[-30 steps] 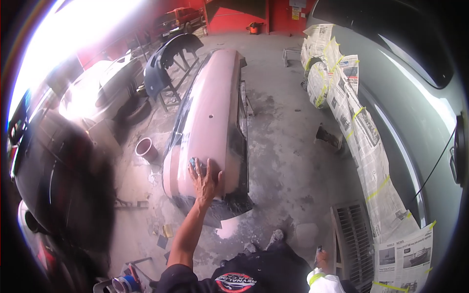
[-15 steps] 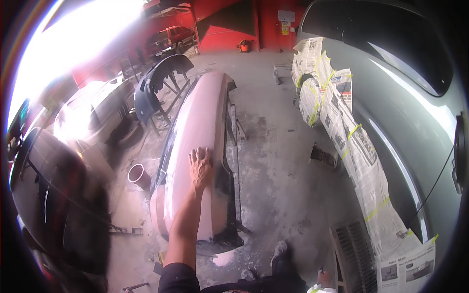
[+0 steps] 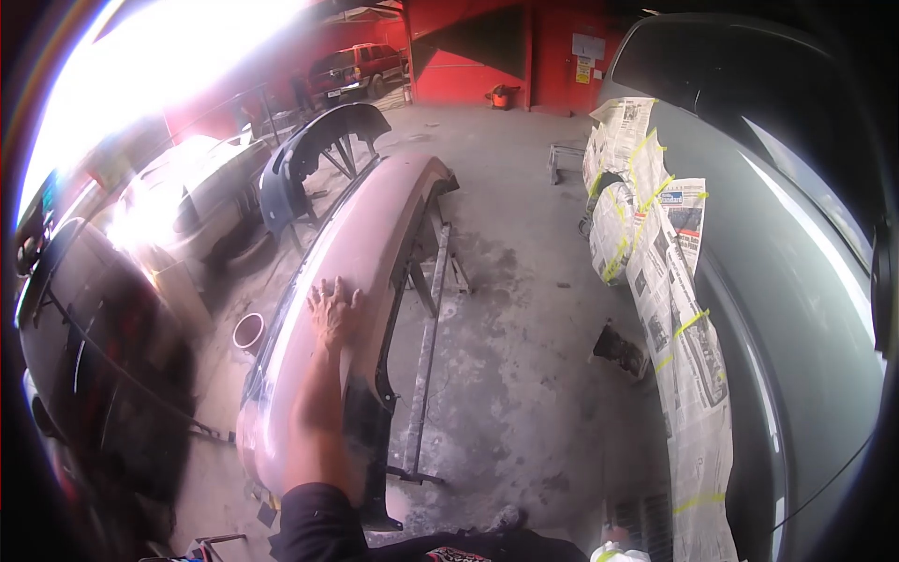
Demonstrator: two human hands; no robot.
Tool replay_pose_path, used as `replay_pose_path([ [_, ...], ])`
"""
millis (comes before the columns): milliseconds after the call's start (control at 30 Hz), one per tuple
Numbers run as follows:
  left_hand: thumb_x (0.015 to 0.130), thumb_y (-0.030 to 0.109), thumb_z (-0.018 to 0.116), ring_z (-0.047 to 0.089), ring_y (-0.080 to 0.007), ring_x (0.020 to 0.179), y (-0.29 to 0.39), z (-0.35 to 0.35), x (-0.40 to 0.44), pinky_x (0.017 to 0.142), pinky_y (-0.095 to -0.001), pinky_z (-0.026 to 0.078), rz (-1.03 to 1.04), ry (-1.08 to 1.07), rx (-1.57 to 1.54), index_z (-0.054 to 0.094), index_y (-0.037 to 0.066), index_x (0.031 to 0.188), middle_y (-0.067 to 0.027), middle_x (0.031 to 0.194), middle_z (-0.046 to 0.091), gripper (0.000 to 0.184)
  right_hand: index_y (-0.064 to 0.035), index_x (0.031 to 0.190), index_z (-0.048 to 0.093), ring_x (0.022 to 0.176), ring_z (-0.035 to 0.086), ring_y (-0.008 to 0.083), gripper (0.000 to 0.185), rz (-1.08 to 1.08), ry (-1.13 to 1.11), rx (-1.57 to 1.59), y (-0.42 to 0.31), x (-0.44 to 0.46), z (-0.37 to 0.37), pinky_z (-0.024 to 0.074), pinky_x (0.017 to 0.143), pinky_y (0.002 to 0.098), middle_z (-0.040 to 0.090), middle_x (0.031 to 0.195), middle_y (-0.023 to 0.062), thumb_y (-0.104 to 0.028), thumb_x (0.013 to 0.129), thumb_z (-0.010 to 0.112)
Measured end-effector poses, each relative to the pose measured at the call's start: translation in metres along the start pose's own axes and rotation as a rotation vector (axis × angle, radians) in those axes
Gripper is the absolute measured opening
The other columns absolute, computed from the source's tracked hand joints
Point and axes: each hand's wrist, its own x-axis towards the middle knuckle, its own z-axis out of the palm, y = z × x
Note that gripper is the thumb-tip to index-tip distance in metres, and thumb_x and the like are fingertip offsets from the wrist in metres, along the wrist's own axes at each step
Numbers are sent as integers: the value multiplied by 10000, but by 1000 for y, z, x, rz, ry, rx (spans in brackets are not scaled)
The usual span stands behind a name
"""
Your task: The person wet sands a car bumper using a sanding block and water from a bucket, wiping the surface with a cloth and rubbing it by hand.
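My left hand (image 3: 333, 317) lies flat with its fingers spread on the pink, primed top of a long car bumper (image 3: 379, 206). No object shows under the palm or between the fingers. The bumper rests on a metal stand (image 3: 428, 375), and its right edge is dark. Only a small part of my right hand (image 3: 616, 535) shows at the bottom edge, above a white cuff with a yellow-green band. Its fingers are too small and dim to make out.
At right stands a grey-green vehicle (image 3: 796, 281) masked with newspaper (image 3: 698, 403) and yellow tape. A dark bumper (image 3: 295, 169) stands behind left, with a round bucket (image 3: 249, 332) on the floor. Dark car parts (image 3: 112, 347) fill the left. A slatted grille (image 3: 646, 525) lies lower right.
My left hand has slid forward along the bumper, away from its near end. A small bluish thing seen by its fingertips earlier no longer shows. The camera view has shifted.
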Motion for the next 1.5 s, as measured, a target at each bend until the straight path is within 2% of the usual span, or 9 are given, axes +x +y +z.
replay_pose_path([
  [200,991,564,448,234,-433,1503,9,1,22,1238,-533,146,-62,-7,40,424,144,1535,-206,1599,347,688,-62,963,751,880,723,388,347,-24,-35,389,-73,123,-8,542,767,462,723,904,222,-385,881,654],
  [300,1009,514,424,252,-453,1489,17,2,46,1233,-543,161,-70,-10,45,432,130,1528,-217,1586,362,645,-74,954,758,805,737,297,304,-131,-66,356,-118,147,-15,534,712,406,733,828,165,-356,879,669],
  [433,1021,413,389,293,-491,1459,27,32,104,1218,-561,200,-45,7,25,445,99,1513,-247,1558,389,586,-85,1088,748,945,727,335,465,-197,-161,25,-169,167,-22,544,826,414,752,984,165,-499,910,634],
  [667,999,356,373,291,-531,1451,68,109,262,1210,-606,187,-30,-27,40,431,99,1518,-240,1558,399,582,-71,1097,745,981,713,344,507,-404,-187,-153,-344,245,-48,534,855,416,745,1014,178,-526,909,623],
  [900,1007,314,328,294,-478,1467,113,148,381,1222,-583,178,-88,-82,-23,417,60,1516,-220,1576,368,575,-57,1105,741,1016,700,353,549,-625,-201,-216,-532,326,-90,525,884,418,738,1045,192,-553,909,613],
  [1067,994,229,322,277,-457,1481,119,174,411,1219,-586,174,-83,-49,-28,460,33,1478,-217,1586,356,540,-46,1112,739,1042,691,359,579,-761,-250,-258,-614,348,-101,518,905,419,733,1066,201,-573,909,605],
  [1200,983,231,351,300,-470,1468,119,179,387,1225,-574,184,-61,2,-29,479,-26,1437,-244,1561,386,537,-38,1117,737,1062,683,364,604,-867,-315,-324,-660,364,-97,513,921,420,729,1084,209,-588,909,599],
  [1367,961,185,420,355,-464,1433,107,125,244,1224,-551,213,-71,188,-47,507,-74,1378,-293,1481,456,498,-28,1123,734,1088,674,370,634,-958,-403,-390,-716,396,-86,506,942,421,724,1105,219,-607,909,591],
  [1500,934,129,484,475,-456,1331,72,59,79,1176,-496,313,-449,425,160,584,-54,1313,-311,1373,540,433,-20,1128,732,1108,666,375,658,-967,-487,-326,-780,432,-81,500,959,422,720,1122,226,-623,909,585],
])
